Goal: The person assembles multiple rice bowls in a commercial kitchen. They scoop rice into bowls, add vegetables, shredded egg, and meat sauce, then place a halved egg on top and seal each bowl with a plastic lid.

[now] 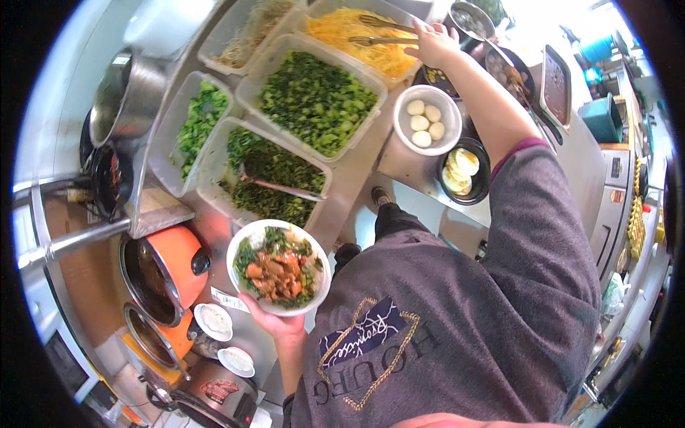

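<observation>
The left hand (275, 324) cups a white bowl (278, 267) of greens and braised meat from beneath, close to the body. The right hand (432, 43) grips metal tongs (382, 32), lying crosswise over the yellow noodle tub (357, 36), far forward-right of the bowl.

A bowl of food (278, 267) sits at centre frame on the left hand (275, 324). Above it lie four tubs on the surface (357, 175): a tub of greens (267, 175), another (314, 100) above that, one (196, 125) to its left, and a tub of shreds (357, 36) at the top. The right hand (432, 43) holds tongs (382, 32) in that tub. A bowl of eggs (427, 120) lies below this hand, a bowl of halved eggs (462, 171) lower still. Pots (160, 274) stand lower left.
</observation>
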Motion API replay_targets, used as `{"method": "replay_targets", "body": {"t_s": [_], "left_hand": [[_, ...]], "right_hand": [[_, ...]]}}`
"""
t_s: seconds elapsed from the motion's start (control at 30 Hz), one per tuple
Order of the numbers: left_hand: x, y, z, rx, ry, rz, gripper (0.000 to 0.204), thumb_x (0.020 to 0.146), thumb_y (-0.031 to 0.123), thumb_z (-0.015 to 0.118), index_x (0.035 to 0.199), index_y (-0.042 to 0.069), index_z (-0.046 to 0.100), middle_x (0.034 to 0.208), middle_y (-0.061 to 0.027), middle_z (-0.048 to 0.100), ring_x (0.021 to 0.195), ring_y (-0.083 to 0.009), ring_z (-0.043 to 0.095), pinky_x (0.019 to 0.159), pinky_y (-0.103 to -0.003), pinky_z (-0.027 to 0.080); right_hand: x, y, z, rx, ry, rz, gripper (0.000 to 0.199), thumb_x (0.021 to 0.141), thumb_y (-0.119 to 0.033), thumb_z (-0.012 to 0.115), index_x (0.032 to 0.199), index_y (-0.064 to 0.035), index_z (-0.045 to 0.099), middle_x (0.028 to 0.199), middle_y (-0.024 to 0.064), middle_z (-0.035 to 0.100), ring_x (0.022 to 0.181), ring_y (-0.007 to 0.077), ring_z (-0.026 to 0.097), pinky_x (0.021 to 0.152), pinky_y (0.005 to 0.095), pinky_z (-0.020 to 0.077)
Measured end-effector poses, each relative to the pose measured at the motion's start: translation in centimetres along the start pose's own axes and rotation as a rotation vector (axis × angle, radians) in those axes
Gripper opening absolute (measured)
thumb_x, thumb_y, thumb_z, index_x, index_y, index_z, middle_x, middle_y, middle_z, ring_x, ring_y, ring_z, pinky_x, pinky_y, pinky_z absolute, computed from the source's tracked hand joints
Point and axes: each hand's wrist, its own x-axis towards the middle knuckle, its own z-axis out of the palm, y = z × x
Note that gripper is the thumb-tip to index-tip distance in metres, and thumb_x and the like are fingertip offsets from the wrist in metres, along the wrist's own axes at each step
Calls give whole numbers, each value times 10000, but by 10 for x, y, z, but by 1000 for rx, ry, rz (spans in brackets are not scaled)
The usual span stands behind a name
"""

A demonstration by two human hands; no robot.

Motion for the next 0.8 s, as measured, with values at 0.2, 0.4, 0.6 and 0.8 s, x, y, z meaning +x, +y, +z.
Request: {"method": "replay_targets", "body": {"t_s": [0.2,0.4,0.6,0.8], "left_hand": [[54,-52,79,154,65,-115,741,916,605,437,1485,161,271,1508,-87,318,1365,-347,335,1117,-549,289],[87,-96,129,334,-64,-300,792,886,616,494,1482,145,271,1491,-90,345,1346,-330,363,1113,-515,312],[102,-134,146,382,-212,-432,769,895,595,507,1469,130,295,1478,-97,359,1324,-313,388,1109,-490,320],[111,-149,134,389,-282,-516,779,881,560,558,1460,106,305,1462,-110,385,1317,-316,402,1111,-487,321]], "right_hand": [[-8,47,-21,350,-53,-285,456,886,-411,616,1192,-77,561,1077,154,643,923,366,637,794,405,517],[-162,161,-35,787,99,39,376,911,-207,628,1267,-109,557,1037,87,669,877,148,623,809,294,488],[-331,184,-36,771,-194,390,333,850,-179,677,1178,-135,636,968,108,685,847,230,671,750,311,528],[-374,137,9,414,-110,178,403,814,-256,682,1201,-199,583,883,29,621,771,234,636,640,355,520]]}}
